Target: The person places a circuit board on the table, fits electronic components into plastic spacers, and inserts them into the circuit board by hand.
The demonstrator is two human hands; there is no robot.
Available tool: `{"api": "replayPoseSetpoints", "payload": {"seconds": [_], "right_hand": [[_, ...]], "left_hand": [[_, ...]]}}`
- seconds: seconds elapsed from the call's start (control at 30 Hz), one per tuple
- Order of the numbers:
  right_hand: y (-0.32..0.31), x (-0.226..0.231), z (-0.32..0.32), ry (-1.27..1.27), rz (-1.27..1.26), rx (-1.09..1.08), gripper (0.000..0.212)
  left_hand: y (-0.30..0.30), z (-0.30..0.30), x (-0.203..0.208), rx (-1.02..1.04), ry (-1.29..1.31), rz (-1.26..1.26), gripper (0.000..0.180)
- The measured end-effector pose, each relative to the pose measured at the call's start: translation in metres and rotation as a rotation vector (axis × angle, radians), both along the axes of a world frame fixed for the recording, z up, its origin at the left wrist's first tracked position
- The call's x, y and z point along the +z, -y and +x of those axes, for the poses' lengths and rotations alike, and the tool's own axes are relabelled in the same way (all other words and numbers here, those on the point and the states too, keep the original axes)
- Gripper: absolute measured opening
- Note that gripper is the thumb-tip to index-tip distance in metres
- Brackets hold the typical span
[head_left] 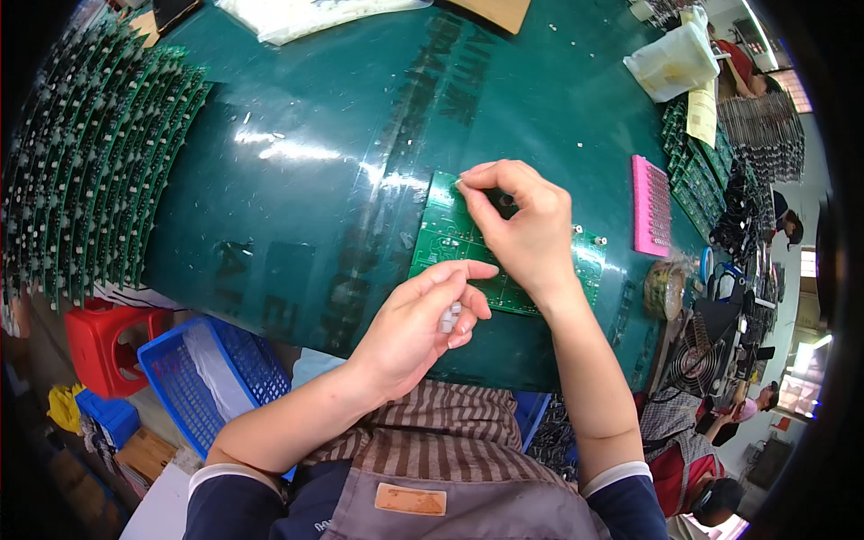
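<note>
A green circuit board [441,211] lies flat on the table before me, partly covered by both hands. Over its upper left corner, my right hand [531,220] pinches thumb and forefinger together; what they hold, if anything, is too small to make out. My left hand [423,315] is curled at the board's near edge, its forefinger stretched out over the board. Several small white plastic parts [451,317] rest within its bent fingers. A few small components [601,241] stand at the board's right edge.
Rows of populated circuit boards [99,171] stand upright at the left. A pink tray [651,205] lies to the right, with more boards [697,171] beyond it. A white bag [324,13] is at the far edge. A blue basket [180,378] and a red stool [103,351] stand below left.
</note>
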State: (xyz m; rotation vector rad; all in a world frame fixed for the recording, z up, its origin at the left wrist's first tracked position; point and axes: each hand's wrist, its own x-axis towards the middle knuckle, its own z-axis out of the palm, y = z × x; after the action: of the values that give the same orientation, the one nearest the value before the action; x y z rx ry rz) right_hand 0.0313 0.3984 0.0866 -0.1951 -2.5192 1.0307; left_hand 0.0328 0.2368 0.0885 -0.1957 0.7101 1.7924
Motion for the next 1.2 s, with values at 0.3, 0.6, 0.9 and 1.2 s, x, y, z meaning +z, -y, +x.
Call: {"api": "replayPoseSetpoints", "payload": {"seconds": [0.3, 0.6, 0.9, 1.2], "right_hand": [[-0.066, 0.013, 0.019, -0.090, 0.187, -0.086, 0.009], [-0.244, 0.003, 0.069, 0.159, 0.461, -0.517, 0.017], [-0.235, 0.006, 0.065, 0.158, 0.301, -0.665, 0.013], [-0.049, 0.047, 0.107, 0.127, -0.877, -0.115, 0.012]], "left_hand": [[0.000, -0.002, -0.012, 0.019, -0.184, -0.030, 0.020], [-0.017, 0.010, -0.003, -0.060, -0.320, -0.055, 0.018], [-0.026, 0.018, 0.001, -0.171, -0.294, -0.036, 0.023], [-0.039, 0.025, 0.004, -0.050, -0.225, -0.149, 0.023]]}}
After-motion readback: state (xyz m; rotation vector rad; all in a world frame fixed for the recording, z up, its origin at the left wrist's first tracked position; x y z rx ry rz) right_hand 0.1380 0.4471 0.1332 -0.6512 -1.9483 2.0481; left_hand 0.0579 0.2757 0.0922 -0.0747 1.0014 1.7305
